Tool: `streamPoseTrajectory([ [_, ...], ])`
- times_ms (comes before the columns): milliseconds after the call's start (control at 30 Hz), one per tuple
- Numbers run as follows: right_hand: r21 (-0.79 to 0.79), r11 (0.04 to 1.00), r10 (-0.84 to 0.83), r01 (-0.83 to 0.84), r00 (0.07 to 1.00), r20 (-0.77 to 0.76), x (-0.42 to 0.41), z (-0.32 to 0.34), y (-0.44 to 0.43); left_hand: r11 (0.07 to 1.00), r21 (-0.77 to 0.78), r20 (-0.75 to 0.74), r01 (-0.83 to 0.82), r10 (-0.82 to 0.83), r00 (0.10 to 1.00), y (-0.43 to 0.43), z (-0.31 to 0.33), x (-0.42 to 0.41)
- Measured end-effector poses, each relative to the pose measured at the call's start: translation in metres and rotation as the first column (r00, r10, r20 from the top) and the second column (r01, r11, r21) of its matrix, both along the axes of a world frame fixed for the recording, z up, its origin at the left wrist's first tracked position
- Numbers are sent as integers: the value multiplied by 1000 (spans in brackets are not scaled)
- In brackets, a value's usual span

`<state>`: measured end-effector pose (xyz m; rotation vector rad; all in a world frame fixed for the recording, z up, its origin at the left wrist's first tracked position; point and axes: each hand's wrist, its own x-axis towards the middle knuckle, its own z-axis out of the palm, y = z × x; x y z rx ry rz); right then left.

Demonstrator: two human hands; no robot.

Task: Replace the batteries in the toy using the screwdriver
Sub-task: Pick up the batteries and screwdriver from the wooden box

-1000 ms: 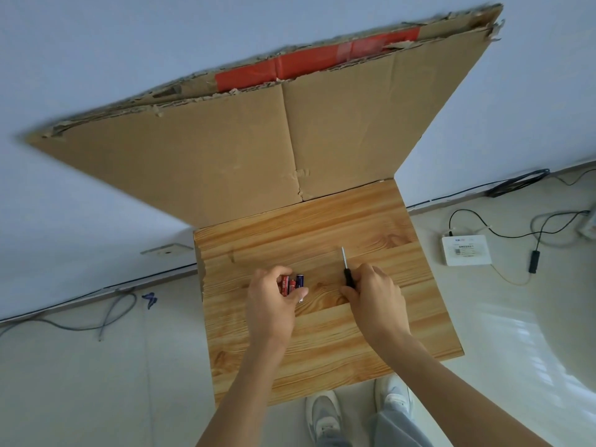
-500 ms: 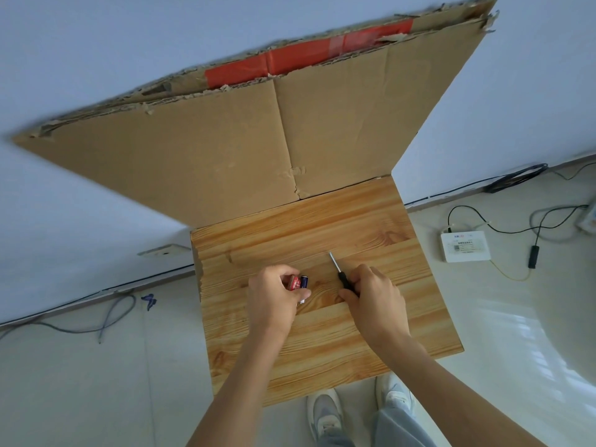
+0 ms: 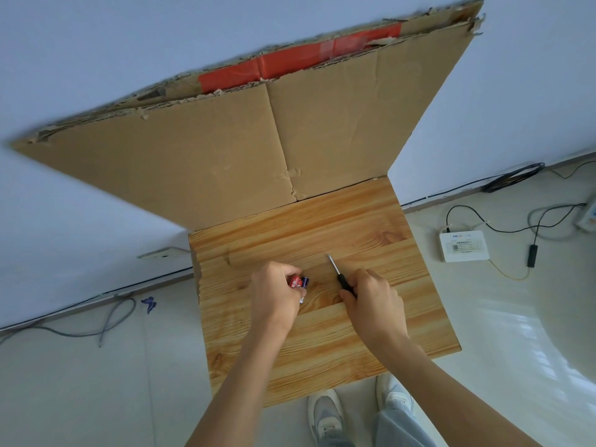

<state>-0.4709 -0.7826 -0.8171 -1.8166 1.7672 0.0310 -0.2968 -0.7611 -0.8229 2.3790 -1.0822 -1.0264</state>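
The left hand (image 3: 274,296) is curling around a small cluster of batteries (image 3: 300,281) at the centre of the frame. It is holding them just above or against the counter (image 3: 322,350); the view is not showing which. The battery wraps are showing red and dark blue. Their printing is too small to read.

The right hand (image 3: 375,303) is gripping the black handle of the screwdriver (image 3: 338,275), just right of the batteries. The metal shaft is pointing toward the upper left of the frame. It is not possible to tell whether the tip is touching the wood.

The counter is presenting a light pine-grain surface with visible knots and plank seams. A large brown cardboard sheet (image 3: 225,162) is standing along its far edge and leaning against the pale blue wall (image 3: 96,43). A red strip (image 3: 290,61) is showing behind the torn upper edge of the sheet.

At the right of the frame, a white network box (image 3: 463,246) is lying on the glossy tiled floor (image 3: 96,382). Its label is carrying print that is too small to read. Black cables (image 3: 512,179) are running along the base of the wall beside it. Grey cables (image 3: 113,321) and a small blue scrap (image 3: 149,304) are lying at the left. The person's light shoes (image 3: 325,417) are showing below the near edge of the counter.
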Motion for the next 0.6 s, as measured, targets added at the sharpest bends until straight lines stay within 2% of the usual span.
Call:
streamPoseTrajectory([
  [167, 7, 1000, -22, 22, 1000, 22, -4, 6, -1, 997, -19, -125, -72, 69, 990, 2, 4, 4],
  [333, 12, 995, -104, 103, 988, 118, -6, 25, -5, 990, -49, -303, -129, 109, 947, -5, 33, 8],
  [467, -33, 989, -132, 143, 964, 232, -9, 62, -11, 981, -63, -466, -185, 135, 875, -15, 79, 5],
  [600, -68, 980, -153, 187, 927, 342, -19, 123, -15, 976, -144, -555, -164, 58, 830, -27, 146, -1],
])
